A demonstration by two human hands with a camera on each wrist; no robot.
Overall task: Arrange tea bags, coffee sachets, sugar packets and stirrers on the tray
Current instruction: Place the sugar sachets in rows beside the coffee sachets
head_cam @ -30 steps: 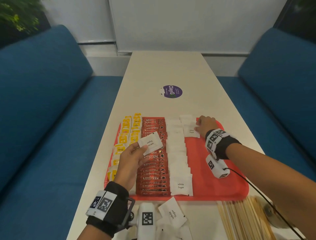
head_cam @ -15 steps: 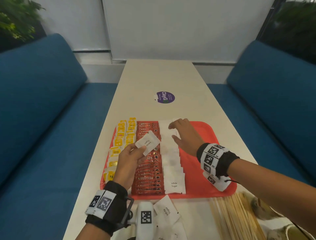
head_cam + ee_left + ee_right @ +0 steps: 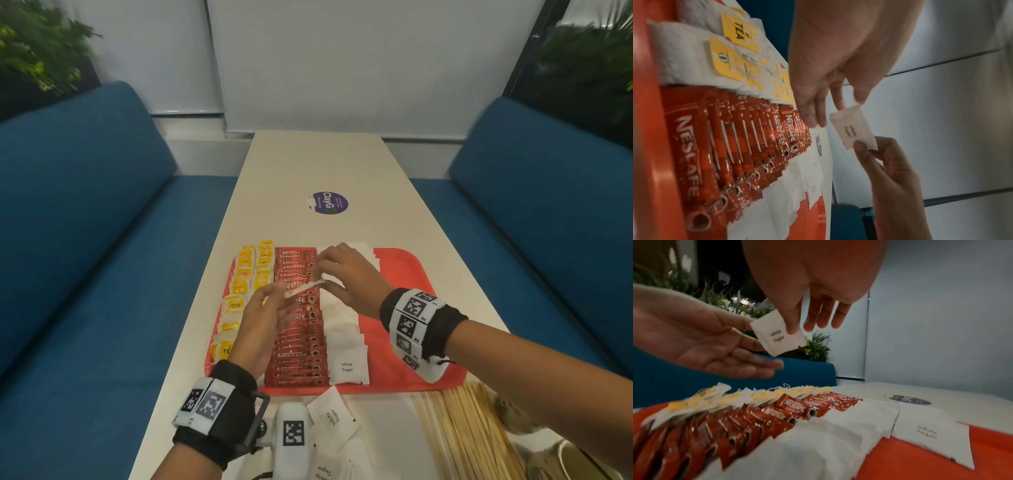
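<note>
A white sugar packet (image 3: 305,289) (image 3: 854,129) (image 3: 777,335) hangs in the air over the red tray (image 3: 411,274). My right hand (image 3: 323,279) (image 3: 791,331) pinches it between thumb and forefinger. My left hand (image 3: 277,298) (image 3: 748,353) lies beside it with straight, spread fingers whose tips are at the packet's edge. On the tray lie a row of yellow-tagged tea bags (image 3: 239,298), a row of red coffee sachets (image 3: 301,342) and a row of sugar packets (image 3: 342,335). A bundle of wooden stirrers (image 3: 462,435) lies on the table in front of the tray.
Loose sugar packets (image 3: 332,416) lie on the table near its front edge. A purple round sticker (image 3: 330,202) sits beyond the tray. The tray's right half (image 3: 404,308) is bare red. Blue sofas (image 3: 85,240) flank the narrow table.
My right hand has come left from the tray's far right corner and taken hold of the packet. The left hand has straightened its fingers off it.
</note>
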